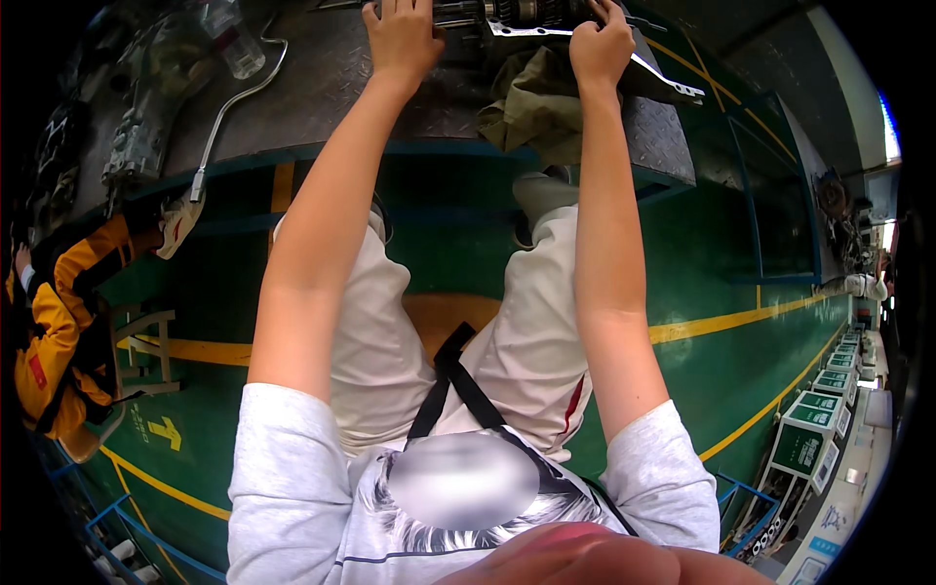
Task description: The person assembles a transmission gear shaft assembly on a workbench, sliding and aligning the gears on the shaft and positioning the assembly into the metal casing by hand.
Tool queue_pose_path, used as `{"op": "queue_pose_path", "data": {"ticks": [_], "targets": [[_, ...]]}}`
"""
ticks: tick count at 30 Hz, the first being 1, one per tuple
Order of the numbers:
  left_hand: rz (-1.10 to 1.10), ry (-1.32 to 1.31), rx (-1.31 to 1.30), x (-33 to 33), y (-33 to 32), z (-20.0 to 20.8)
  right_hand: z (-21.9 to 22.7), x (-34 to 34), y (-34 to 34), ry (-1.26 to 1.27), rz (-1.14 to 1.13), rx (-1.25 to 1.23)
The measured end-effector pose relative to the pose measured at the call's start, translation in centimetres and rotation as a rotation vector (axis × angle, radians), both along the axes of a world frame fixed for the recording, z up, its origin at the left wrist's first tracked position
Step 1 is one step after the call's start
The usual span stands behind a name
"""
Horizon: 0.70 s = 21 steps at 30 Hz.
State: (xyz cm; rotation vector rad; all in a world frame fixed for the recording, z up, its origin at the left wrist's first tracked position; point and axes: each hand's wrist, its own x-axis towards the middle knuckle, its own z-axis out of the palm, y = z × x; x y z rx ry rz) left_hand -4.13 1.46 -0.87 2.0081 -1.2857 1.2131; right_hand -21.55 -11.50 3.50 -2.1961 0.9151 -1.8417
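At the upper edge, a gear shaft (534,12) with several toothed gears lies across the metal workbench (322,93), partly cut off by the picture's edge. My left hand (404,41) is closed around its thin left end. At the other end, my right hand (602,47) has its fingers bent together on the shaft; their tips are partly hidden. Beneath the gears shows the pale rim of a metal casing (668,86). A crumpled olive cloth (531,102) hangs over the bench edge between my forearms.
Left on the bench are a bent silver wrench (220,112), a clear plastic bottle (234,44) and a metal gearbox housing (141,136). A person in yellow and black workwear (73,292) sits at the left. Green and white boxes (807,429) line the right side.
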Motion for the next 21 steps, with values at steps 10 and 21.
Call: {"op": "queue_pose_path", "data": {"ticks": [10,21], "targets": [[-0.009,0.049,-0.043,1.5,-0.4,-0.9,0.8,0.1,0.9,0.061,-0.099,0.004],[0.04,0.351,0.18,2.6,-1.5,0.3,0.2,-0.6,0.5,0.295,-0.131,-0.134]]}}
